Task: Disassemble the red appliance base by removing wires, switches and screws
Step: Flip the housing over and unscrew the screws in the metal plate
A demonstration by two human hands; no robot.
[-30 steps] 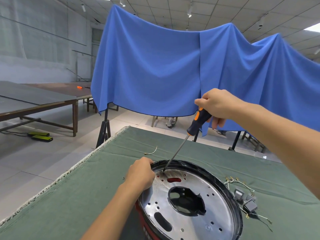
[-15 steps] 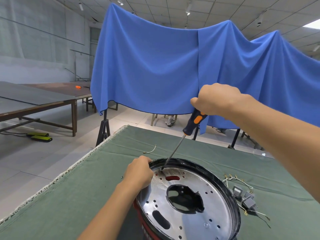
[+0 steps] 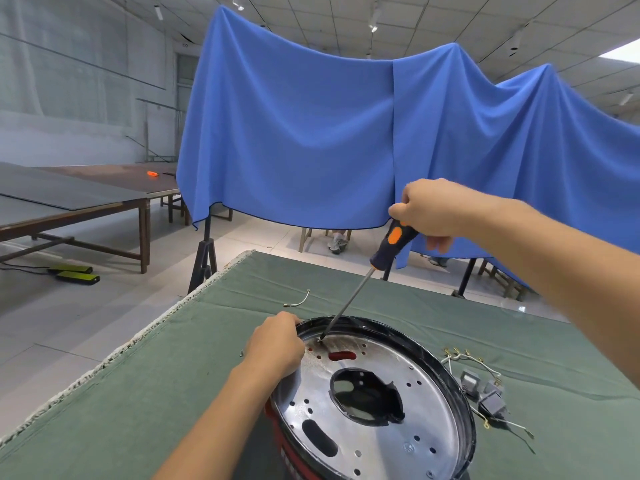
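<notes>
The red appliance base [image 3: 408, 427] lies on the green table cover, its shiny round metal plate with a black rim facing up. My left hand [image 3: 277, 344] grips the rim at its far left edge. My right hand [image 3: 429, 211] holds the black-and-orange handle of a screwdriver [image 3: 349, 299] above it. The shaft slants down and left, and its tip rests on a screw near the plate's far edge, beside a red slot. Grey switches with wires [image 3: 485, 396] lie on the cover to the right of the base.
A short curved wire [image 3: 298, 301] lies on the green table cover [image 3: 138, 393] beyond my left hand, and a tiny screw [image 3: 241, 354] sits left of it. A blue cloth [image 3: 329, 140] hangs behind the table. Wooden tables [image 3: 69, 206] stand at the far left.
My right hand has turned slightly on the screwdriver handle while the tip stays on the same screw. My left hand keeps its hold on the rim.
</notes>
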